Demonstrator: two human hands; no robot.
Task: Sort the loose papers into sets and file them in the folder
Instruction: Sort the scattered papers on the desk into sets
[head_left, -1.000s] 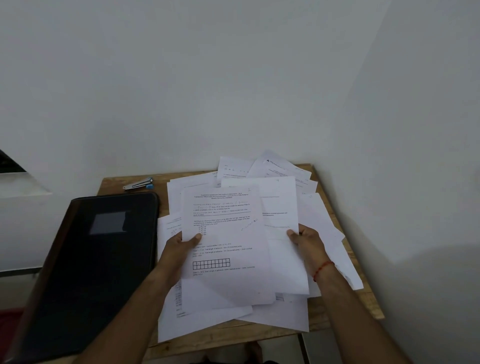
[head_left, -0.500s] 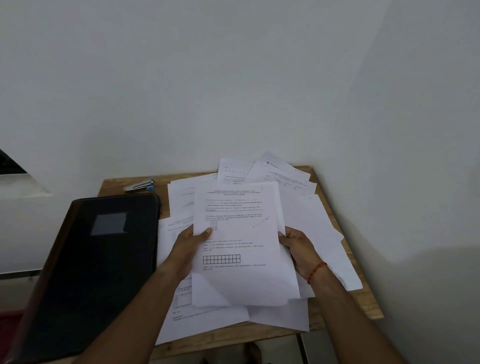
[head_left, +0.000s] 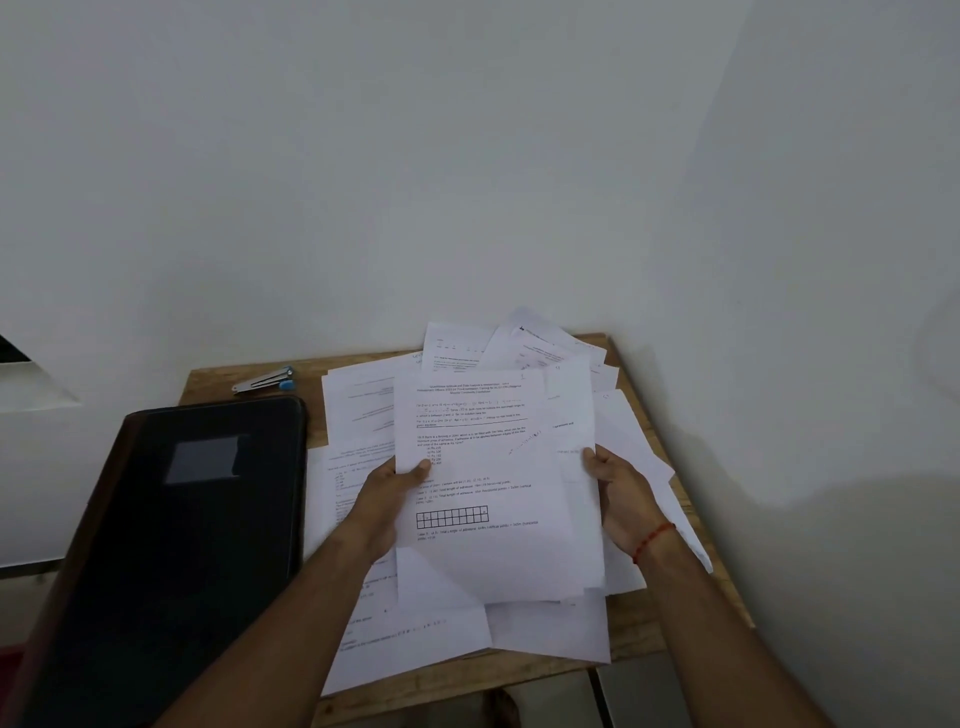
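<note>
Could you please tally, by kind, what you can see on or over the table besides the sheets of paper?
Black folder: 1
Stapler: 1
Hands: 2, left hand and right hand, both gripping a stack of papers
Red wrist thread: 1
Total: 5
The loose sheets overlap too much to count.

We see white sheets (head_left: 483, 467) printed with black text, the top one bearing a black-outlined row of small boxes (head_left: 452, 516). The folder (head_left: 182, 519) is glossy black with a pale grey patch. The table (head_left: 670, 618) is light brown wood, the stapler (head_left: 265, 382) silver with blue tips, the wrist thread (head_left: 653, 540) red, the wall (head_left: 467, 156) off-white.
</note>
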